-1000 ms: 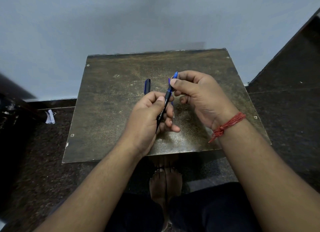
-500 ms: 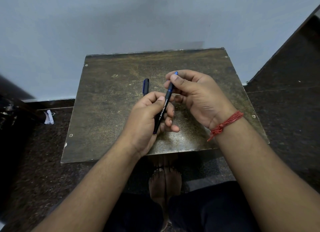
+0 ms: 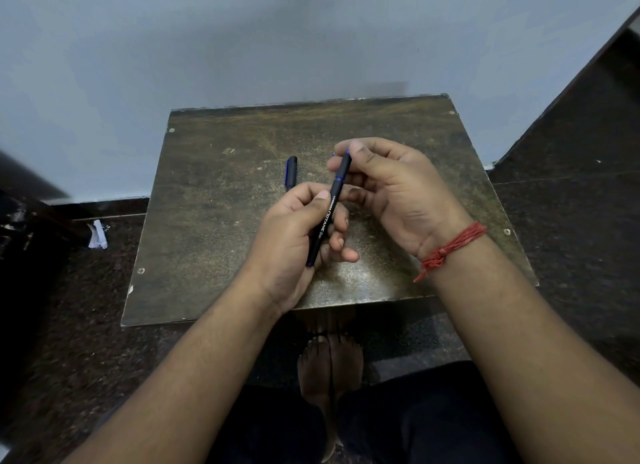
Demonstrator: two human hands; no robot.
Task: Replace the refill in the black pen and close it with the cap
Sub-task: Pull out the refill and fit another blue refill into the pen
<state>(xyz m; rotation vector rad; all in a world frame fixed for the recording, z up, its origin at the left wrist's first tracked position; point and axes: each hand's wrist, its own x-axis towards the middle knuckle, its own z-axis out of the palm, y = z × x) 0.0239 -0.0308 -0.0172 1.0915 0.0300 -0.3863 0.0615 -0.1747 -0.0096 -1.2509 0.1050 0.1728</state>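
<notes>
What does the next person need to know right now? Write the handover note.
Left hand: grips the black pen round its barrel, held tilted above the table.
Right hand: pinches the pen's front section at the far end; the tip is hidden by the fingers.
Cap: lies on the table, just beyond the left hand, off the pen.
Done: the front section looks joined to the barrel, so the refill appears to be inside; whether it is screwed tight cannot be told.
Left: check that the front section is tight, pick up the cap, press it on.

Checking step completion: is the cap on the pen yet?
Off. The cap lies on the table; both hands hold the pen.
</notes>
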